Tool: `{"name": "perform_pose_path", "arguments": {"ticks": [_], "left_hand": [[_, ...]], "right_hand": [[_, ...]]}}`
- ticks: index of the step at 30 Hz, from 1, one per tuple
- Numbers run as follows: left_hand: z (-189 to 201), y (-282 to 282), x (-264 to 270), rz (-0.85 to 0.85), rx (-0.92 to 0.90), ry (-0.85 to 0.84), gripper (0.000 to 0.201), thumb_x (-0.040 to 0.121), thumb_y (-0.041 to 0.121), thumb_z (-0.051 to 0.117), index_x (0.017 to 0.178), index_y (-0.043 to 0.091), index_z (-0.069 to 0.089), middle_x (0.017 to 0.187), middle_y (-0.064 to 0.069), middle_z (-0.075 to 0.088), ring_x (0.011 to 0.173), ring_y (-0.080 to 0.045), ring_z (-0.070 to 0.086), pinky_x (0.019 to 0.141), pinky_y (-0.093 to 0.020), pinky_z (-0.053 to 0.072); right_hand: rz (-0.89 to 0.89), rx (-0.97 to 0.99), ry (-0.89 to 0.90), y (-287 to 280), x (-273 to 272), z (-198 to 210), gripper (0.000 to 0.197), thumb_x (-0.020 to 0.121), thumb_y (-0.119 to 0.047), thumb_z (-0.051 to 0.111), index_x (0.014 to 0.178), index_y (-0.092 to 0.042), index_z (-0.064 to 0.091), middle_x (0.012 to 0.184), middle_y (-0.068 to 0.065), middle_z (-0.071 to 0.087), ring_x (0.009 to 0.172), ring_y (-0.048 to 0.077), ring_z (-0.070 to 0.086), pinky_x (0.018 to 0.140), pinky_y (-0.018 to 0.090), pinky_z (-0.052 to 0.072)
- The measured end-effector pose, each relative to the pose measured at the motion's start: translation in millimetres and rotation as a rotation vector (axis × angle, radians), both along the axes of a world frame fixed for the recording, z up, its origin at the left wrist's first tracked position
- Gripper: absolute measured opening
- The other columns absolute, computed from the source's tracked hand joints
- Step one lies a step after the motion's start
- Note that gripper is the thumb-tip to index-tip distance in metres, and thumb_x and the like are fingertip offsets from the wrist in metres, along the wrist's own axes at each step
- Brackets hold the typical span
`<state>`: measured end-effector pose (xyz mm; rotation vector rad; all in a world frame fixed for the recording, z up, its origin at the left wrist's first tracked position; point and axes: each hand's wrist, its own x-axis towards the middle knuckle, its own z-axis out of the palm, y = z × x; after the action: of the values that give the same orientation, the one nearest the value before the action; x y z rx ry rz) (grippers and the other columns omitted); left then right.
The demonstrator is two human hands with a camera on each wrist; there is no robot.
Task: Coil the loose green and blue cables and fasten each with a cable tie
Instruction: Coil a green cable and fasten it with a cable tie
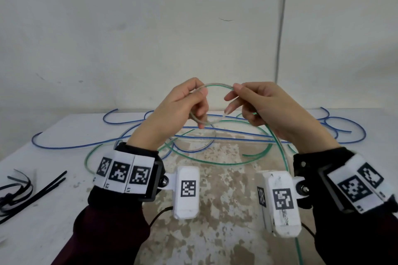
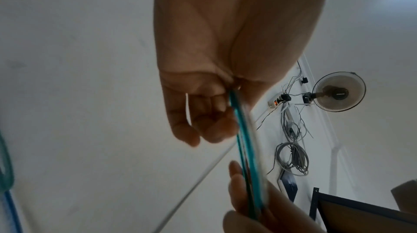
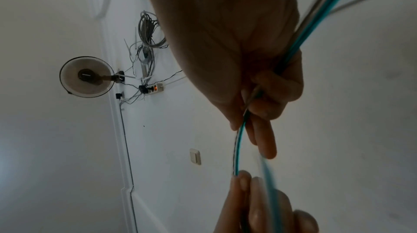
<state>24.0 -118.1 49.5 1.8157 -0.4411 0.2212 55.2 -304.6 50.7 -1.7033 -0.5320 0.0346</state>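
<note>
Both hands are raised above the table, each gripping the green cable (image 1: pixel 217 86), which arcs between them in a small loop. My left hand (image 1: pixel 189 101) pinches the loop's left side, and its curled fingers show around the cable (image 2: pixel 239 122) in the left wrist view. My right hand (image 1: pixel 247 101) grips the right side; the cable (image 3: pixel 239 137) runs through its fist and hangs down to the table. The rest of the green cable (image 1: pixel 215 162) lies loose on the table. The blue cable (image 1: pixel 71 146) sprawls across the far part of the table, tangled with the green one.
Several black cable ties (image 1: pixel 32 191) lie at the table's (image 1: pixel 53 232) left front. A white wall stands right behind the table. The table's middle has a worn brown patch (image 1: pixel 217 211). A wall fan (image 3: pixel 86 76) and a power strip (image 3: pixel 155 88) show in the wrist views.
</note>
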Motion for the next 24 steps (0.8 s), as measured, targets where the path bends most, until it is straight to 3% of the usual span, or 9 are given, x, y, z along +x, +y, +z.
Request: {"name": "perform_pose_path", "arguments": {"ticks": [4,7,10,12,15,17,19,21,24], "left_hand": [[0,-1,1,0.037,0.015,-0.025,0.026,0.103,0.01,0.033,0.077,0.011,0.035,0.051,0.005,0.031,0.037,-0.015,0.032,0.049,-0.027,0.038],[-4,-7,4,0.091,-0.022,-0.076,0.027,0.104,0.014,0.033,0.077,0.013,0.034,0.046,0.012,0.031,0.035,-0.012,0.027,0.043,-0.029,0.03],[-6,-10,7,0.146,-0.055,-0.179,0.025,0.104,0.016,0.034,0.079,0.012,0.037,0.05,0.004,0.034,0.04,-0.017,0.029,0.041,-0.026,0.031],[-8,-9,8,0.196,0.028,-0.23,0.03,0.103,0.023,0.036,0.077,0.008,0.039,0.057,-0.007,0.039,0.05,-0.018,0.035,0.047,-0.024,0.034],[-8,-2,6,0.21,0.295,-0.092,0.039,0.101,0.035,0.04,0.073,0.01,0.051,0.058,-0.002,0.054,0.049,-0.011,0.042,0.053,-0.026,0.036],[-8,4,4,0.139,0.341,0.111,0.037,0.101,0.033,0.041,0.075,0.011,0.055,0.058,-0.003,0.057,0.039,-0.012,0.045,0.043,-0.023,0.036],[-6,5,1,0.053,0.201,0.209,0.031,0.101,0.023,0.041,0.08,0.006,0.055,0.063,-0.008,0.057,0.041,-0.019,0.058,0.038,-0.022,0.043],[-3,5,-2,0.019,-0.047,0.21,0.028,0.101,0.018,0.043,0.082,0.003,0.057,0.07,-0.01,0.058,0.055,-0.024,0.068,0.048,-0.025,0.054],[3,3,-1,-0.022,-0.386,0.178,0.027,0.1,0.016,0.043,0.086,0.002,0.061,0.072,-0.007,0.061,0.065,-0.023,0.071,0.059,-0.022,0.056]], "right_hand": [[0.028,0.016,0.033,4,1,-3,0.03,0.1,-0.025,0.044,0.092,-0.004,0.064,0.079,0.008,0.072,0.043,0.011,0.04,0.04,0.018,0.035],[0.069,0.025,0.076,11,1,-5,0.031,0.101,-0.025,0.041,0.091,-0.006,0.063,0.064,0.004,0.064,0.043,0.011,0.031,0.042,0.021,0.031],[0.115,-0.023,0.074,14,-3,-6,0.034,0.1,-0.031,0.042,0.091,-0.008,0.064,0.054,-0.003,0.043,0.045,0.01,0.022,0.043,0.02,0.023],[0.08,0.054,0.037,16,-5,-4,0.034,0.101,-0.031,0.041,0.083,-0.01,0.06,0.05,-0.007,0.031,0.043,0.008,0.02,0.041,0.018,0.02],[-0.015,0.128,0.018,13,-3,0,0.038,0.101,-0.034,0.04,0.074,-0.012,0.056,0.049,-0.01,0.024,0.043,0.008,0.018,0.042,0.019,0.017],[-0.036,0.116,0.021,8,-1,2,0.041,0.102,-0.033,0.038,0.073,-0.012,0.057,0.049,-0.01,0.022,0.045,0.01,0.017,0.044,0.021,0.016],[-0.046,0.091,-0.002,5,1,0,0.041,0.103,-0.03,0.038,0.074,-0.011,0.059,0.048,-0.011,0.022,0.045,0.009,0.017,0.045,0.022,0.017],[-0.068,0.077,-0.03,4,3,-3,0.04,0.102,-0.031,0.039,0.076,-0.009,0.061,0.046,-0.013,0.024,0.043,0.009,0.019,0.044,0.02,0.019],[-0.123,0.011,-0.071,4,6,-6,0.041,0.101,-0.035,0.042,0.078,-0.009,0.065,0.042,-0.015,0.028,0.041,0.007,0.024,0.044,0.02,0.025]]}}
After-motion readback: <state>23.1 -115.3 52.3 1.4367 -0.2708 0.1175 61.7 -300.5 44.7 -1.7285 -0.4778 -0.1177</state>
